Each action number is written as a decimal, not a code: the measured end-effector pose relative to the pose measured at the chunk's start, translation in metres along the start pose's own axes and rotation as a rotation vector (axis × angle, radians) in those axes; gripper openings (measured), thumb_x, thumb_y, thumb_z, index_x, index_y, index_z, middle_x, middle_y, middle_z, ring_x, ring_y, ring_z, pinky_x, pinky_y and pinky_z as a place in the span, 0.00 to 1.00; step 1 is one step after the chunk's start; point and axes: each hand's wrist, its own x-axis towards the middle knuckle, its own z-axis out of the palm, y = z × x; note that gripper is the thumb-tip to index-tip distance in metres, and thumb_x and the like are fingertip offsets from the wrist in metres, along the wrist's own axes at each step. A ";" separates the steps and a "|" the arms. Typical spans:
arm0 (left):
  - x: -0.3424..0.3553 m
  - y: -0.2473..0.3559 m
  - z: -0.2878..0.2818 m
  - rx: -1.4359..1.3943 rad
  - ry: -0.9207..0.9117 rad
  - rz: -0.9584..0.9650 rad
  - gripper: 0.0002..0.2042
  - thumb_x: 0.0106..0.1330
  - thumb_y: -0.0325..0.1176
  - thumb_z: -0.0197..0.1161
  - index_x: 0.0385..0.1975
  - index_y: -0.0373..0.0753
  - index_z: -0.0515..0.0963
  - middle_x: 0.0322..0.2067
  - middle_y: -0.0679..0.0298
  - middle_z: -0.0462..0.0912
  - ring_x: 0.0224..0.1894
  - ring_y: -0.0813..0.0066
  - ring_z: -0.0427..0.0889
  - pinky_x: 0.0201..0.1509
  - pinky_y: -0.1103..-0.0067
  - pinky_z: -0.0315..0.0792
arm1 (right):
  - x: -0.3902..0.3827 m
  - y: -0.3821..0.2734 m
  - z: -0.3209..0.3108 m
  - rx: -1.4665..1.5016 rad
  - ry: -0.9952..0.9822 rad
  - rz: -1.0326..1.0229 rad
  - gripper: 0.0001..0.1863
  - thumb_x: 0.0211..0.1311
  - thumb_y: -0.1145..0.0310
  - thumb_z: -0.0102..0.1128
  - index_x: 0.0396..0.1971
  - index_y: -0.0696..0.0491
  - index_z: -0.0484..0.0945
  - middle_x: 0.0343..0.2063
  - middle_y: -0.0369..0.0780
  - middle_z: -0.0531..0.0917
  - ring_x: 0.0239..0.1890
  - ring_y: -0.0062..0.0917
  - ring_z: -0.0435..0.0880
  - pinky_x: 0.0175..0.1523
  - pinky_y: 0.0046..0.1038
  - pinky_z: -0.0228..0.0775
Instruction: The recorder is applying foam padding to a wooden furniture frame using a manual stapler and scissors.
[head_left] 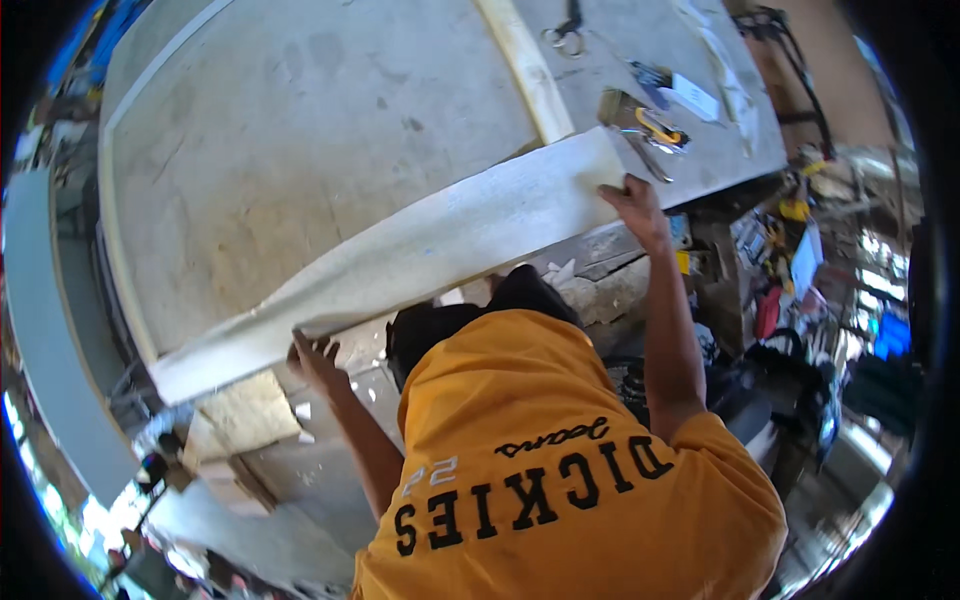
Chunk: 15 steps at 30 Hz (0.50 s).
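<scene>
A long whitish strip of flexible sheet material (430,240) lies slantwise along the near edge of the worktable, its surface slightly bowed and wrinkled. My right hand (637,210) is closed on its near edge close to the right end, the thumb lying on top. Farther left, my left hand (318,364) grips the same near edge with bent fingers, and the strip creases there. The fingertips under the strip are hidden. Pale wooden bars frame the table panel; one bar (525,70) runs away from the strip near its right end.
On the stained grey table (300,120), scissors (567,40), a yellow-handled tool (660,130) and a small white box (692,97) lie to the right. A pale blue board (60,320) stands at left. Cardboard (240,418) and clutter lie below the table.
</scene>
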 end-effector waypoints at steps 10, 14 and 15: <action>-0.001 0.037 -0.005 0.283 -0.127 -0.364 0.28 0.65 0.60 0.65 0.29 0.34 0.78 0.15 0.61 0.75 0.15 0.67 0.80 0.17 0.82 0.69 | -0.011 -0.020 -0.026 0.716 -0.143 -0.037 0.08 0.65 0.68 0.67 0.31 0.56 0.80 0.22 0.32 0.77 0.21 0.13 0.69 0.24 0.17 0.65; 0.009 0.016 -0.007 0.246 -0.088 -0.207 0.27 0.64 0.60 0.67 0.23 0.38 0.78 0.15 0.64 0.74 0.15 0.71 0.79 0.16 0.82 0.66 | -0.007 -0.019 -0.019 0.727 -0.119 -0.079 0.10 0.66 0.68 0.64 0.39 0.60 0.81 0.26 0.34 0.79 0.22 0.14 0.68 0.21 0.18 0.62; 0.017 0.012 -0.015 0.299 -0.093 -0.155 0.27 0.66 0.59 0.65 0.25 0.36 0.78 0.15 0.65 0.74 0.15 0.71 0.78 0.16 0.82 0.66 | -0.009 -0.031 -0.019 0.703 -0.108 -0.093 0.10 0.66 0.68 0.64 0.40 0.60 0.81 0.27 0.35 0.79 0.22 0.14 0.68 0.21 0.18 0.62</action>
